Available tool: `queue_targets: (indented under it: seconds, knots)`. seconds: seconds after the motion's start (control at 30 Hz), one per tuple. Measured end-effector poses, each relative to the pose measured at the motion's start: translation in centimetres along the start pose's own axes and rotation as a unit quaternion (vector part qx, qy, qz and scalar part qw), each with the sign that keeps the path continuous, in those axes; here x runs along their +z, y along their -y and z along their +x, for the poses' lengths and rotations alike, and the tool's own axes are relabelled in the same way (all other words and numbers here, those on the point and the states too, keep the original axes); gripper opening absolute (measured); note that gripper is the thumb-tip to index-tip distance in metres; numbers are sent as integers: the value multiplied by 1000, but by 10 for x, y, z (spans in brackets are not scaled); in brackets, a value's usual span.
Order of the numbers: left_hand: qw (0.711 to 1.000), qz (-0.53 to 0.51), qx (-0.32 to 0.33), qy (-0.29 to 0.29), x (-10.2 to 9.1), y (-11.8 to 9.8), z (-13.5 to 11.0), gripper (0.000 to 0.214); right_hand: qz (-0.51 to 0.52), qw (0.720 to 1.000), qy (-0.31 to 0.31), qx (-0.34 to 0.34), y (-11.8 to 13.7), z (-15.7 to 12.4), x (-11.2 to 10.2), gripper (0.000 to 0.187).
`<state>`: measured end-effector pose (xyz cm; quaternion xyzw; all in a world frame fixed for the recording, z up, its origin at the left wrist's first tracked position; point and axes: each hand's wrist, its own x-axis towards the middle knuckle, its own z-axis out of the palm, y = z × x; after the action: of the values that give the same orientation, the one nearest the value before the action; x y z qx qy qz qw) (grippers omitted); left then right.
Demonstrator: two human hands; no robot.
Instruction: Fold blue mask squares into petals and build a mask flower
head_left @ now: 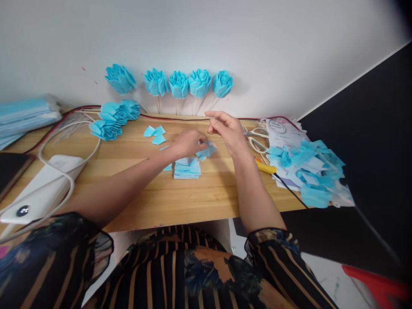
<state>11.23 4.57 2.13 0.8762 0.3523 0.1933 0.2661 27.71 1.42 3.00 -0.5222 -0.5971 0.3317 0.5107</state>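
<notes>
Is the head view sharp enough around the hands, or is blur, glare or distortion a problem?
Head view: soft even light, no glare on the wooden table; head view: left hand, right hand and the blue paper piece the left pinches look slightly soft; head view: wide-angle bending at edges, dark top-right corner, faint shadows behind paper flowers.

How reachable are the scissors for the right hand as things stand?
Probably yes. The scissors lie flat on the desk just to the right of the right hand, with nothing standing between them. Whether its fingers already hold something thin is unclear.
</notes>
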Motion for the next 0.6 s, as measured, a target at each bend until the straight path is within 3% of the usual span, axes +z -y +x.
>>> queue_targets:
  seconds: [0.1,0.2,0.3,0.4,0.5,0.6]
  knots:
    - [993,-114,14,18,-2,-19,-5,16,-23,999,-42,-6,-12,7,-13,39]
    - [954,-278,39,101,-4,-37,-25,18,-95,993,-65,-3,-28,13,-27,38]
    - [953,-239,67,173,0,-41,-48,25,-215,976,-8,17,-37,14,-31,33]
    - [964,-142,105,199,-2,-35,-65,22,-314,945,83,46,-37,11,-25,26]
    - [973,-137,118,145,-20,-26,-69,16,-343,926,139,71,-33,7,-18,21]
    - [987,-157,34,9,-42,-14,-64,21,-347,919,161,98,-29,4,-11,19]
